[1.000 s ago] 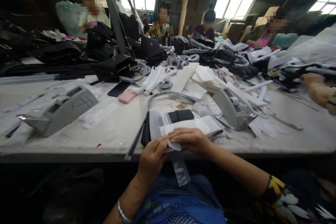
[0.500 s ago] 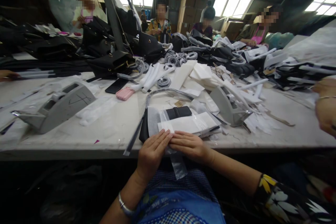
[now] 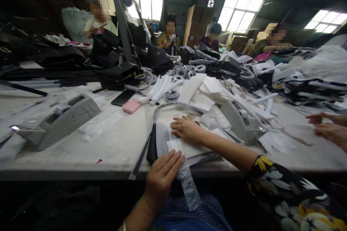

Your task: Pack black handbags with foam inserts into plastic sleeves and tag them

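A black handbag (image 3: 151, 148) lies at the table's front edge, with a white padding sheet (image 3: 162, 139) against it and a folded white piece (image 3: 199, 150) on top. Its long plastic-wrapped strap (image 3: 142, 155) loops around behind and hangs past the edge. My left hand (image 3: 164, 173) rests flat, fingers stretched, on the near part of the white piece and a clear plastic strip (image 3: 188, 184), which droops over the edge towards my lap. Farther back, my right hand (image 3: 187, 130) lies flat across the bag, fingers extended. It covers most of the small black piece there.
Grey tape dispensers stand left (image 3: 62, 121) and right (image 3: 240, 122) of the bag. Behind lie a black phone (image 3: 123, 97), a pink case (image 3: 132, 106), white foam sheets (image 3: 191, 88) and piled black bags (image 3: 119, 74). A co-worker's hands (image 3: 329, 126) are at the right edge.
My right hand has moved from beside my left hand to farther back on the bag. My left hand stays at the near edge, and more of the plastic strip hangs down. The camera view has tilted upward.
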A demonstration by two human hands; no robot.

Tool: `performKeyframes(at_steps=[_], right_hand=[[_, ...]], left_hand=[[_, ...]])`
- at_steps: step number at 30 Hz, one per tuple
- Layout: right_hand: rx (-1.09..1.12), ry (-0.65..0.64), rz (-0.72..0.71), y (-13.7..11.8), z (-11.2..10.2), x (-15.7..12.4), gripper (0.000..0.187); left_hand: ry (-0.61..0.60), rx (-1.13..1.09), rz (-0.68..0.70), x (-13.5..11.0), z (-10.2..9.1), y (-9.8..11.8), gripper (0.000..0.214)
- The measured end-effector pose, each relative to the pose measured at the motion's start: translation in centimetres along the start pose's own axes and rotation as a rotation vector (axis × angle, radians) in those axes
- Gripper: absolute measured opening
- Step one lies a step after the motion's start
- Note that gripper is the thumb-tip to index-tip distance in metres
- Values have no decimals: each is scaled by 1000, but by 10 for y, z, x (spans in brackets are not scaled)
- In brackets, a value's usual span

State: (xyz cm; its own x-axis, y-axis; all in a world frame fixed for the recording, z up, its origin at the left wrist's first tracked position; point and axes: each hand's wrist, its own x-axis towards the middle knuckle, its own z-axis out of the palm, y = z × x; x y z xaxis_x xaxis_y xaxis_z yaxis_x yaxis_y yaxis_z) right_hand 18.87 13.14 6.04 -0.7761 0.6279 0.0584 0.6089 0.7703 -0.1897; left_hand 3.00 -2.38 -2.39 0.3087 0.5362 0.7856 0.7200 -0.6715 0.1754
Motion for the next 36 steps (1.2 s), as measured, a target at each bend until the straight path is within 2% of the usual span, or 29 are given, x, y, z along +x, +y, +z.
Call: performKeyframes(at_steps=[2,7,12,16,19,21,24,26,28,30,31,36], right_hand=[[11,-60,-40,-5,4,10,22],[78,-108,-87,-17,7,24,20],[109,-114,-66,-7,8,13,25],[24,13,-49,-18,11,-19,32],[87,74,-92,-30,6,-51,27],[152,179,-122,-32,0,-75,25],[155,386,-272,-29,3,-117,28],[56,405,-396,-28,15,-143,38],[-67,330,-468,-28,32,-161,39],[-156,293,-481,-30,50,-168,34],[-179,319,-480,-32,58,-167,34],[-80,554,-513,-48,77,-144,22]], left_hand=[[0,-16,9,-2,1,-1,36],[7,-39,5,-2,3,-4,37],[1,-37,-1,1,1,-3,37],[8,-34,-9,0,1,-2,38],[19,-26,-13,-1,2,-2,37],[19,-15,-3,-1,2,-2,37],[6,-11,-3,-1,2,-3,38],[0,-16,-8,-1,2,-2,39],[-4,-21,-9,-1,1,-2,39],[-11,-24,-10,0,1,-2,38],[-14,-24,-9,0,0,-1,38],[-18,4,0,0,0,-1,42]])
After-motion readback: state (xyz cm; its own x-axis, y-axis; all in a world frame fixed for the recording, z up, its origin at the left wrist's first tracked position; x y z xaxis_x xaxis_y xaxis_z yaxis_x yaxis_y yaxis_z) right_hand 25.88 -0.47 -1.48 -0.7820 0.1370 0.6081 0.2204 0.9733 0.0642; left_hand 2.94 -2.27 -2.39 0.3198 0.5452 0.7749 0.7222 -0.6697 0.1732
